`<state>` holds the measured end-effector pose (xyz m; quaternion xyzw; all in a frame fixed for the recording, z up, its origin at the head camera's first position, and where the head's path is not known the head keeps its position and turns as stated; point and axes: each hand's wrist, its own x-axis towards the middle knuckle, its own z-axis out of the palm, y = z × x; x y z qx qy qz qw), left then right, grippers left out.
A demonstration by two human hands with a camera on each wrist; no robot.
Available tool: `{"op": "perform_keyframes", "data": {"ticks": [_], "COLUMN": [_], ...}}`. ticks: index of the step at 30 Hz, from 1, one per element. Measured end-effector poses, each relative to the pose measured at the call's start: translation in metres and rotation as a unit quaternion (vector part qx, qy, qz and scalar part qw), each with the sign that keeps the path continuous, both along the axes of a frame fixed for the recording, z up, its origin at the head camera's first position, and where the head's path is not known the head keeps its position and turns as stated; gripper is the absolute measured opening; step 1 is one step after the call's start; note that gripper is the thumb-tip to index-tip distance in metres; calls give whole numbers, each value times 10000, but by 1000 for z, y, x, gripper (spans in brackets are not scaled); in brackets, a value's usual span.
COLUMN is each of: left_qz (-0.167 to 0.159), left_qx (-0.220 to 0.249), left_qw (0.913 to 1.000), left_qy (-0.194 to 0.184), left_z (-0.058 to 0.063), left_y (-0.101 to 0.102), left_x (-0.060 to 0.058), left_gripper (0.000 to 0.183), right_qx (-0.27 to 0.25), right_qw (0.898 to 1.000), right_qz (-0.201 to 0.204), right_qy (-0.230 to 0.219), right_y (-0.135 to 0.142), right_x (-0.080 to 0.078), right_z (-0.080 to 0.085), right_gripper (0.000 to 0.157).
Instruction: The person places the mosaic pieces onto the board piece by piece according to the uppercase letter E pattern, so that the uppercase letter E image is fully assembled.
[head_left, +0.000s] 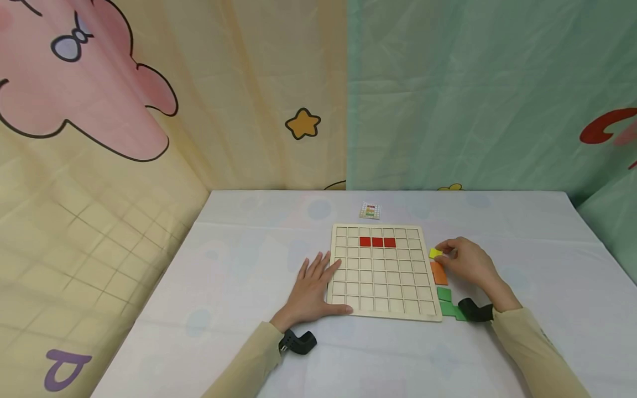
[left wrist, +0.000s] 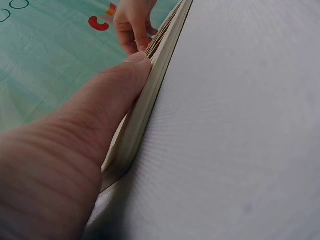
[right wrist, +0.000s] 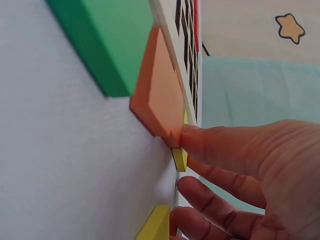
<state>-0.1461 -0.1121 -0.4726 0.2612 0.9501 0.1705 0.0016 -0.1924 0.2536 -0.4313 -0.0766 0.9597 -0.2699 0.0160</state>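
Note:
A pale wooden grid board lies on the table with three red square tiles in a row near its far side. My left hand is spread at the board's left front corner, fingers over the left edge and thumb along the front edge. Beyond the board's right edge, my right hand pinches a yellow tile between thumb and index finger. Close to that hand, an orange piece lies against the board. Another yellow piece shows below the curled fingers in the right wrist view.
Green pieces lie by the board's right front corner, close to the black wrist camera. A small pattern card with coloured squares sits behind the board. Printed curtains hang behind the white-covered table.

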Motion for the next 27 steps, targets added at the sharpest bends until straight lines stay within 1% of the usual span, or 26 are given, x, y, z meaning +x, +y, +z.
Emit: {"op": "perform_keyframes", "data": {"ticks": [6, 15, 22, 27], "left_qz": [-1, 5, 6, 20], "left_qx": [-3, 25, 33, 12], "left_qw": [10000, 10000, 10000, 10000], "left_qy": [-13, 12, 7, -18], "left_z": [0, 0, 0, -1], "left_y": [0, 0, 0, 0], "left_x": [0, 0, 0, 0], "left_gripper": [104, 104, 104, 104], "right_qx": [-2, -252, -497, -869], "right_qw": [9999, 9991, 9952, 9893], "right_qz": [-35, -91, -4, 71], "right_qy": [131, 327, 842, 1173], "right_y": [2, 0, -4, -13], "right_x": [3, 5, 6, 11], "right_z": [0, 2, 4, 8], "right_gripper": [26, 16, 13, 12]}}
